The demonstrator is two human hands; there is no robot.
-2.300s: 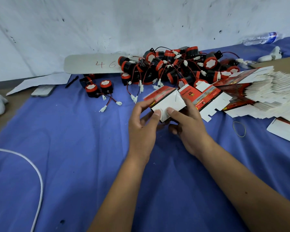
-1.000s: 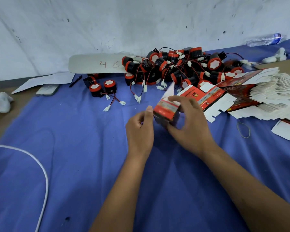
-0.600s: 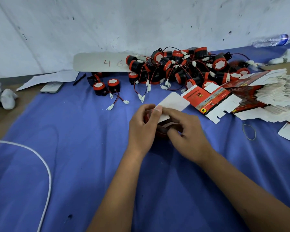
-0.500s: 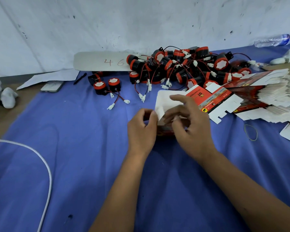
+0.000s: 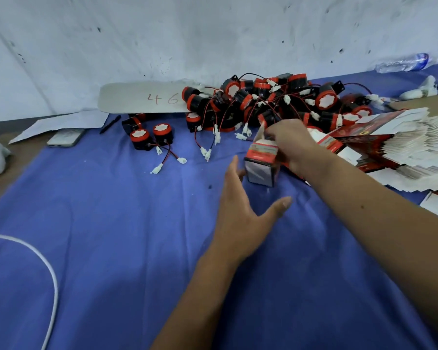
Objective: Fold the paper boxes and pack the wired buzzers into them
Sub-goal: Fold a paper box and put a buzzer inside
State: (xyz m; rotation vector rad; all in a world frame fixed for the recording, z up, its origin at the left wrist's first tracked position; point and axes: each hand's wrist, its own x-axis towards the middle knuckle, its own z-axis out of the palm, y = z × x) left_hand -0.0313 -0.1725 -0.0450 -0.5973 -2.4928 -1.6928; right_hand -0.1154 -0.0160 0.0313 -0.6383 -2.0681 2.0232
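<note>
— Two hands over the blue-covered desk [image 5: 111, 223]; what is each doing?

— Left hand [image 5: 240, 210] lies low over the cloth with fingers straight and thumb spread wide, holding nothing. Its fingertips reach just beside the folded paper box [image 5: 262, 162], though whether they touch it I cannot tell. Right hand [image 5: 292, 145] is at the top of that box, fingers curled at the upper flap; the blur keeps me from saying how firmly it pinches.

— And the box itself?

— Upright on the cloth, red band above, dark face toward the camera, near the front edge of the pile of wired buzzers [image 5: 271, 102].

— Where are the buzzers?

— Heaped against the white wall [image 5: 213, 34], black bodies with red rims, red and black wires with white plugs tangled through them. Two loose buzzers [image 5: 151, 136] sit apart to the left, their plugs trailing forward.

— Anything else about?

— Stack of flat box blanks [image 5: 395, 145] fanned out at the right, a grey board marked "46" [image 5: 142, 97] behind the pile, a phone [image 5: 65, 137] and a black pen [image 5: 110, 124] at the left, a white cable [image 5: 46, 269] curving along the near left, and a plastic bottle [image 5: 402, 63] lying far right
</note>
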